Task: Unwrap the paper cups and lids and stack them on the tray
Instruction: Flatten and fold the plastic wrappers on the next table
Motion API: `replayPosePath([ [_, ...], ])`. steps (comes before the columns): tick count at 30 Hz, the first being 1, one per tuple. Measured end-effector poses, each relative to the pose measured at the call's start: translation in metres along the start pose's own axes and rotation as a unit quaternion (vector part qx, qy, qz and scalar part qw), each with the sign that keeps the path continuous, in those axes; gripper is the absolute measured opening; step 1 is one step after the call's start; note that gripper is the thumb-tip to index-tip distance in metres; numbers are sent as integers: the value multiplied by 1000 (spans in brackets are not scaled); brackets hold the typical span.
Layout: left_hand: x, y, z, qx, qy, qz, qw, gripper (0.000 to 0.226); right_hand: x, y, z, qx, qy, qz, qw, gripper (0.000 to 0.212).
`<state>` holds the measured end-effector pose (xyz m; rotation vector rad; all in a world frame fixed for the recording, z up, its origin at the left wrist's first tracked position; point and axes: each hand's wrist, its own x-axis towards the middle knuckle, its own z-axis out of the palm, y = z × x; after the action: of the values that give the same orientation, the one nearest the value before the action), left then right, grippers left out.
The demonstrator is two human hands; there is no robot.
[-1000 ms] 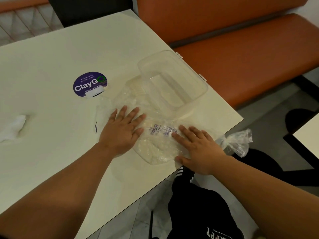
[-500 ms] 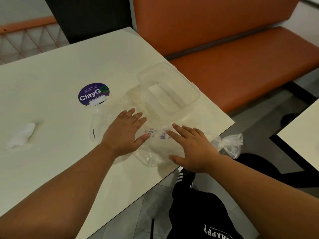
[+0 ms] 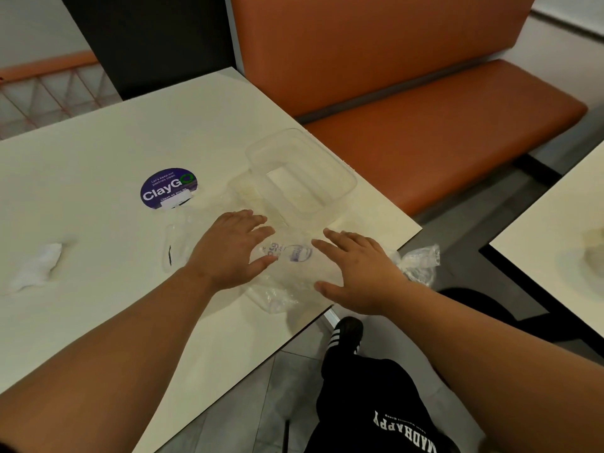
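A flattened clear plastic wrapper (image 3: 291,276) with purple print lies on the white table (image 3: 98,152) near its front right edge. Its knotted end (image 3: 420,261) hangs off the edge. My left hand (image 3: 228,253) rests palm down on the wrapper's left part, fingers spread. My right hand (image 3: 356,273) lies flat on its right part, also holding nothing. Just beyond the hands stands a clear rectangular plastic container (image 3: 340,178), empty as far as I can see. A flat ridged clear piece (image 3: 243,191) lies against its left side. No paper cups are visible.
A round purple ClayGo sticker (image 3: 168,188) sits on the table left of the container. A crumpled white tissue (image 3: 36,266) lies at the far left. An orange bench (image 3: 425,109) runs beyond the table's right edge. Another table (image 3: 555,240) stands at the right.
Both hands stay on the wrapper, with fingers a little more raised and spread. The view has tilted up, so the table appears lower in the frame.
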<state>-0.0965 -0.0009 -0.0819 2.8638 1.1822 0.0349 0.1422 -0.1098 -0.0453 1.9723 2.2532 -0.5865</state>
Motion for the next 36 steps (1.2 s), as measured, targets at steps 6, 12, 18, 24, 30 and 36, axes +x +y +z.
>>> replayPosePath([
  [6,4,-14,-1,15,-2,-31,999,32,-2,5,3,-45,-46,26,998,77],
  [12,5,-11,-9,-2,-12,-30,999,47,2,4,4,-45,-61,26,997,78],
  [18,5,0,-19,-28,1,-22,999,71,0,4,2,-28,-51,24,998,78],
  [24,17,20,-37,-40,53,26,997,62,-15,3,-14,-9,-15,36,999,72],
  [30,55,91,-69,-56,92,82,991,52,-62,30,-35,-4,89,76,993,58],
  [36,91,186,-96,-89,134,154,975,41,-141,73,-48,26,172,166,971,49],
])
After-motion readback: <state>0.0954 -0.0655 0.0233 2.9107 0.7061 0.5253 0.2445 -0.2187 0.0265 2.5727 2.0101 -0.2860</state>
